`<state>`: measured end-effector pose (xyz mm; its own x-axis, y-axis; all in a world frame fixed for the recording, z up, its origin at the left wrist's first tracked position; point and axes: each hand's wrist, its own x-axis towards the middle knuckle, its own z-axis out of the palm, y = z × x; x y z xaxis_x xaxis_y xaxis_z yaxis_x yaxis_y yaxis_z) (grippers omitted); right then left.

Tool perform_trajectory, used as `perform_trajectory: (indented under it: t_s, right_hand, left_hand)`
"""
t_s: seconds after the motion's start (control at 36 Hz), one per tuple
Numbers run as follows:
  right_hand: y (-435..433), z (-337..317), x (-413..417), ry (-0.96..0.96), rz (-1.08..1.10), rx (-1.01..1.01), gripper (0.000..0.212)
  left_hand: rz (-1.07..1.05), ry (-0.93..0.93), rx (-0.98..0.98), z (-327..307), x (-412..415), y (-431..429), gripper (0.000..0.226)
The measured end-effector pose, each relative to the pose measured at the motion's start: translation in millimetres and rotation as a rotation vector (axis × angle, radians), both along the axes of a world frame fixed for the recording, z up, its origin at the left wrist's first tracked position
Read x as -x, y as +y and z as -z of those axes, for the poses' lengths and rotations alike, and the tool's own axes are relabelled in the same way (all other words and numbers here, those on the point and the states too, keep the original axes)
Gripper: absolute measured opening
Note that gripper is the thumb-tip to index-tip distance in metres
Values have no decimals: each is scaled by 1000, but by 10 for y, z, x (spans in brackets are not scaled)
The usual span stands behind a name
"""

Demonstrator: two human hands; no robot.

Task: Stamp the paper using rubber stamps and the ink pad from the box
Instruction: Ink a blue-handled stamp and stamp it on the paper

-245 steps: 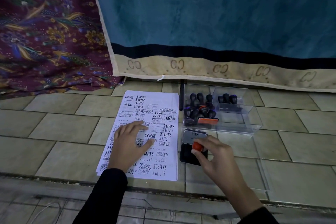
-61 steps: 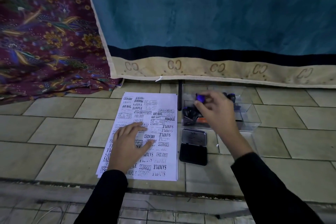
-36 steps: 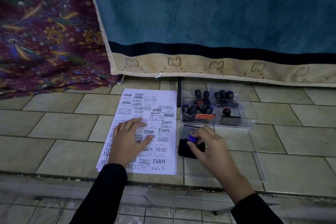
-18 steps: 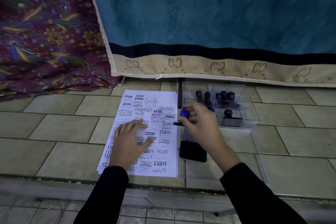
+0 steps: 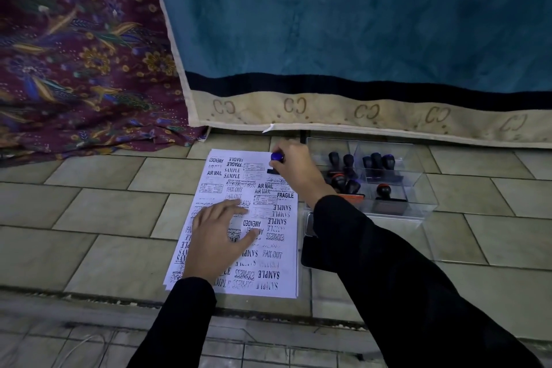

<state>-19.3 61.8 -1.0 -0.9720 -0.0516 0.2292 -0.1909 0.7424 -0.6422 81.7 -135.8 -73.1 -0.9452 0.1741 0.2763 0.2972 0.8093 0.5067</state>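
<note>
A white paper covered in black stamp marks lies on the tiled floor. My left hand rests flat on its lower left part, fingers spread. My right hand grips a blue-topped rubber stamp whose black base stands on the paper's upper right corner. The clear plastic box holding several black stamps sits right of the paper. The open black ink pad lies in front of the box, mostly hidden under my right sleeve.
A blue, black and beige blanket hangs down just behind the paper and box. Patterned maroon cloth lies at the back left. The clear box lid lies flat on the tiles in front of the box. A step edge runs across near me.
My right hand carried the blue-topped stamp from the ink pad leftward and away from me, and set it down on the paper's upper right corner. My left hand stayed flat on the paper.
</note>
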Motion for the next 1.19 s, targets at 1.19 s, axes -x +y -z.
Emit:
perform_trajectory:
  t_s: [1.19]
  right_hand:
    - [524,181,-1896,246,63,181,23]
  left_hand:
    - [-5,15,24,-13,0,8,54]
